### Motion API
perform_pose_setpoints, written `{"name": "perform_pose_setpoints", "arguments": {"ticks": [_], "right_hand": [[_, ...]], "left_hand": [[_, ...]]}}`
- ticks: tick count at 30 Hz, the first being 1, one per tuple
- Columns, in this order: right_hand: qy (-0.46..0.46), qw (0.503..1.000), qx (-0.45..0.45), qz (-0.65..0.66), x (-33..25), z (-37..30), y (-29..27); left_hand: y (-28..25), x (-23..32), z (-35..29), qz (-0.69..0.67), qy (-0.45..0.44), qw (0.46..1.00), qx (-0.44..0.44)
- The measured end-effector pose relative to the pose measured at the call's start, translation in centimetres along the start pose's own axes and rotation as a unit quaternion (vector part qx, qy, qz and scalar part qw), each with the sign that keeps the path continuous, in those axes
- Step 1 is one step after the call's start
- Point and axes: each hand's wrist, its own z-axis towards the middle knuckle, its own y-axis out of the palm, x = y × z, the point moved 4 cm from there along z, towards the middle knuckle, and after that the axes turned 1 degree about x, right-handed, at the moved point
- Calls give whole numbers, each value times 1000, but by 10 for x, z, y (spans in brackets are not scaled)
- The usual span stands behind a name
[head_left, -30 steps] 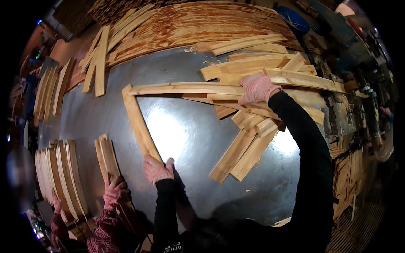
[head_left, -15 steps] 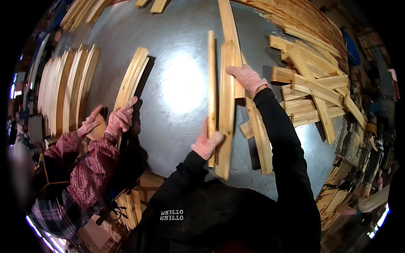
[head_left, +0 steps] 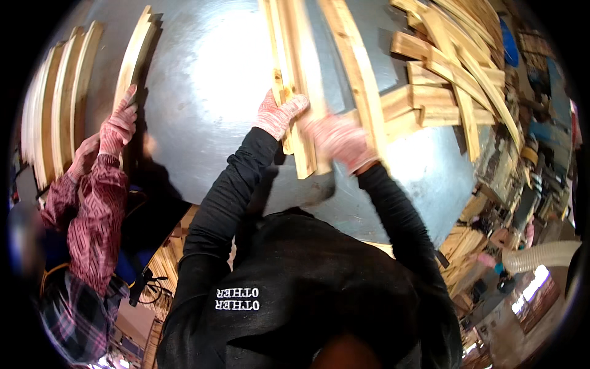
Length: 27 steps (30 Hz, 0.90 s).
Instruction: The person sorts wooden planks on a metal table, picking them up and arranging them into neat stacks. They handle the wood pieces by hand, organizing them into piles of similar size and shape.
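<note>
My left hand [head_left: 281, 114], in a pink-and-white knit glove, is closed around the near part of a few long wooden strips [head_left: 303, 154] held side by side. Their far ends run past the top of the view. Against their right side lies a motion-blurred wooden board [head_left: 312, 74]. My right hand [head_left: 341, 141], gloved the same way, is at the board's near part and touches its right edge. Its fingers are smeared, so their grip does not show. Just right of it, a separate long board [head_left: 358, 64] lies on the grey metal table [head_left: 203, 135].
A jumbled pile of boards [head_left: 452, 74] lies on the table's right side. To the left, a co-worker's gloved hands [head_left: 118, 126] are at a narrow stack of strips [head_left: 135, 52]. Several upright strips [head_left: 67, 101] stand in a row beyond. A ribbed hose [head_left: 544, 255] is at lower right.
The strips in my left hand have come nearer to me, and the two pieces that stood apart are now together. My right hand has slid down toward my left. The view has shifted.
</note>
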Motion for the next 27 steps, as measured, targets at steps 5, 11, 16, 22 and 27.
{"name": "perform_pose_setpoints", "arguments": {"ticks": [5,11,16,22,27], "right_hand": [[-13,961,181,-207,8,-50,-21],[224,974,-25,-12,37,-67,-23],[-38,996,-81,-13,-51,-10,66],[-148,955,-257,-21,-64,5,49],[-109,923,293,-223,125,12,-160]], "left_hand": [[-20,-25,29,125,5,987,96],[-106,4,7,425,53,893,136],[-112,45,-65,472,51,873,114],[-80,31,-84,548,41,811,201],[-124,32,-102,548,106,801,217]]}}
